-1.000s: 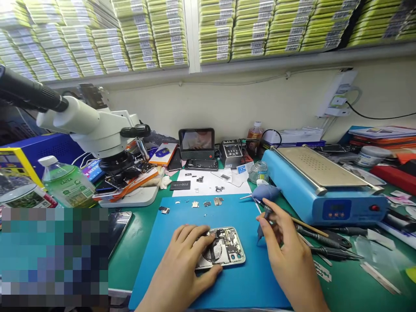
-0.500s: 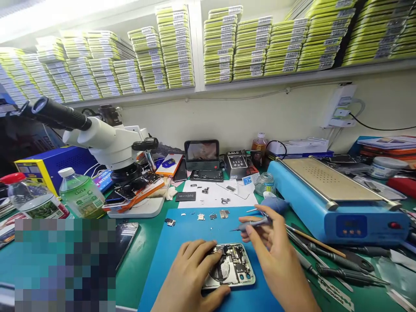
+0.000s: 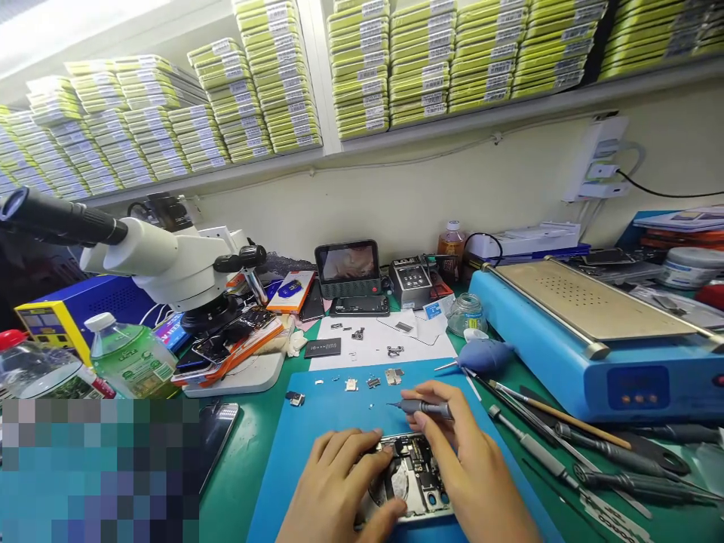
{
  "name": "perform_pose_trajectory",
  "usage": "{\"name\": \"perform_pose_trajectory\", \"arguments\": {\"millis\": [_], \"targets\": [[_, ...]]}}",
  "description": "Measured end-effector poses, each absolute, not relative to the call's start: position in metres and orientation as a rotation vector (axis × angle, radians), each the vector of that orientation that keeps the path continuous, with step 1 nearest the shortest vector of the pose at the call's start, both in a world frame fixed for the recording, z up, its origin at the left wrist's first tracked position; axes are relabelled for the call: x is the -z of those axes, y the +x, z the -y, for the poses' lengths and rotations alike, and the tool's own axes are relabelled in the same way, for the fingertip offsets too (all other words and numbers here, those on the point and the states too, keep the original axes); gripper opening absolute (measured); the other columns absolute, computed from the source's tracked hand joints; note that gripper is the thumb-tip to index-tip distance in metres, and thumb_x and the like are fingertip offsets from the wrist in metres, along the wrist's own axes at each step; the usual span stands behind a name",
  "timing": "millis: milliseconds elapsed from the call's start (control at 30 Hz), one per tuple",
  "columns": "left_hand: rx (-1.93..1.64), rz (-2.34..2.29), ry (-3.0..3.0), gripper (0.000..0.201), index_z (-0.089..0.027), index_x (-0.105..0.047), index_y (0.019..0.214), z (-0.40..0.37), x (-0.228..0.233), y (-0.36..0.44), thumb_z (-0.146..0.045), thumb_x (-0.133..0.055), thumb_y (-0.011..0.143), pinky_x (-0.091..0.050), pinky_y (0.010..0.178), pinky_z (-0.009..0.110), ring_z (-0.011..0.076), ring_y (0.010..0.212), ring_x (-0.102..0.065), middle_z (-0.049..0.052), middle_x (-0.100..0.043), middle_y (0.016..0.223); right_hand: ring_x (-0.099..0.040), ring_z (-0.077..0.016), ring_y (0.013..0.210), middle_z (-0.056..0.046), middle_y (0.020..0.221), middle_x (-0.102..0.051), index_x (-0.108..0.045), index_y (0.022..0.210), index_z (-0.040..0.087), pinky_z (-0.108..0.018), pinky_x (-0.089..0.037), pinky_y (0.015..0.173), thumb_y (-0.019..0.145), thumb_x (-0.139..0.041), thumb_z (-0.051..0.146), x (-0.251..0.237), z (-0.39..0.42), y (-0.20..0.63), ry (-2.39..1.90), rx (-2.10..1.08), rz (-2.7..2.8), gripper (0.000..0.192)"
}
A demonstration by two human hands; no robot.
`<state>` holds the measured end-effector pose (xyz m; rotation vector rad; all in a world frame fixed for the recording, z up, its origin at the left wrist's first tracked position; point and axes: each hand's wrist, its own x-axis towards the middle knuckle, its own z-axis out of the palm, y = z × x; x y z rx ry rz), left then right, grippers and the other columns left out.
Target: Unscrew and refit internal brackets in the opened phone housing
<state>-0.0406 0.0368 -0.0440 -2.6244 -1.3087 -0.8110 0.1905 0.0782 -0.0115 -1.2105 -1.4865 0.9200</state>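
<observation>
**Head view: screwdriver brought level over the opened phone**

Head view: the right hand [image 3: 469,467] is seen closed around a slim grey screwdriver [image 3: 424,408], now laid almost flat with its tip pointing left above the opened phone [image 3: 410,479]; a second ago the same tool was held upright, off to the right of the phone, so it has been swung in over the work; the left hand [image 3: 333,490] remains clamped on the phone's left edge, fingers curled over the frame, pinning it to the blue mat [image 3: 339,407]; the phone lies at the near edge of that mat, back off, boards and a round coil exposed; both hands are now close together, nearly touching over the phone; small removed parts [image 3: 370,381] are lined up on the far edge of the mat, and more sit on the white paper [image 3: 378,339] behind; the shift is judged as a move from readying the tool to engaging a fastener; a blue air blower [image 3: 480,354], spare drivers [image 3: 622,464], a blue heating plate [image 3: 599,339] and a microscope [image 3: 164,264] stand about the bench [image 3: 237,467].
</observation>
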Motion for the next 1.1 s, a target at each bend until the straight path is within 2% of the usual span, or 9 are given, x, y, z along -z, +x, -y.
{"name": "perform_pose_trajectory", "arguments": {"millis": [67, 100, 167, 233, 400, 600, 800, 1100], "targets": [[0.791, 1.338, -2.619, 0.031, -0.030, -0.070, 0.141, -0.035, 0.040, -0.038, -0.027, -0.067, 0.111, -0.070, 0.102, 0.037, 0.0245, 0.123, -0.081, 0.005, -0.081, 0.142, -0.083, -0.0290, 0.106, -0.011, 0.122, -0.082, -0.059, 0.136, 0.031, -0.045, -0.070, 0.096, 0.106, -0.059, 0.061, 0.010, -0.075, 0.192, -1.185, -0.951, 1.403, 0.042], [0.783, 1.351, -2.618, 0.031, -0.030, -0.070, 0.142, -0.034, 0.038, -0.036, -0.023, -0.064, 0.112, -0.070, 0.102, 0.037, 0.0238, 0.123, -0.081, 0.003, -0.081, 0.142, -0.084, -0.0279, 0.097, -0.010, 0.121, -0.082, -0.055, 0.142, 0.031, -0.043, -0.071, 0.090, 0.106, -0.061, 0.063, 0.008, -0.072, 0.192, -1.161, -1.002, 1.330, 0.049], [0.780, 1.383, -2.611, 0.030, -0.031, -0.070, 0.141, -0.033, 0.035, -0.034, -0.023, -0.062, 0.113, -0.071, 0.100, 0.039, 0.0249, 0.123, -0.081, 0.003, -0.081, 0.141, -0.079, -0.0239, 0.075, -0.008, 0.115, -0.082, -0.048, 0.152, 0.031, -0.040, -0.069, 0.073, 0.103, -0.067, 0.066, 0.002, -0.064, 0.188, -1.095, -1.156, 1.139, 0.062], [0.795, 1.423, -2.600, 0.027, -0.030, -0.072, 0.138, -0.033, 0.034, -0.032, -0.025, -0.061, 0.114, -0.071, 0.100, 0.041, 0.0260, 0.122, -0.081, 0.003, -0.082, 0.139, -0.073, -0.0204, 0.066, -0.006, 0.110, -0.080, -0.047, 0.154, 0.032, -0.037, -0.065, 0.064, 0.101, -0.071, 0.066, -0.005, -0.054, 0.181, -1.042, -1.290, 0.971, 0.067], [0.842, 1.474, -2.607, 0.024, -0.030, -0.074, 0.134, -0.032, 0.034, -0.031, -0.033, -0.057, 0.118, -0.071, 0.099, 0.039, 0.0243, 0.121, -0.080, 0.004, -0.083, 0.133, -0.075, -0.0194, 0.073, -0.002, 0.106, -0.076, -0.045, 0.155, 0.031, -0.038, -0.065, 0.075, 0.103, -0.070, 0.066, -0.002, -0.043, 0.166, -1.030, -1.405, 0.934, 0.068], [0.863, 1.503, -2.601, 0.029, -0.028, -0.073, 0.137, -0.026, 0.032, -0.029, -0.034, -0.050, 0.120, -0.071, 0.100, 0.043, 0.0256, 0.123, -0.078, 0.006, -0.082, 0.136, -0.075, -0.0182, 0.074, -0.003, 0.106, -0.074, -0.043, 0.158, 0.028, -0.035, -0.066, 0.075, 0.104, -0.066, 0.070, 0.014, -0.051, 0.170, -1.065, -1.378, 1.069, 0.072], [0.818, 1.431, -2.623, 0.031, -0.030, -0.071, 0.145, -0.025, 0.039, -0.039, -0.028, -0.056, 0.118, -0.069, 0.105, 0.037, 0.0235, 0.128, -0.077, 0.003, -0.079, 0.145, -0.076, -0.0187, 0.076, -0.007, 0.113, -0.074, -0.043, 0.157, 0.028, -0.037, -0.069, 0.079, 0.105, -0.061, 0.072, 0.017, -0.050, 0.172, -1.107, -1.377, 1.127, 0.070], [0.729, 1.336, -2.593, 0.033, -0.026, -0.071, 0.149, -0.026, 0.037, -0.042, -0.030, -0.056, 0.119, -0.069, 0.104, 0.035, 0.0234, 0.128, -0.078, 0.004, -0.078, 0.150, -0.078, -0.0203, 0.079, -0.009, 0.113, -0.077, -0.043, 0.158, 0.030, -0.035, -0.071, 0.076, 0.107, -0.059, 0.070, 0.017, -0.049, 0.175, -1.139, -1.334, 1.141, 0.067]]}}
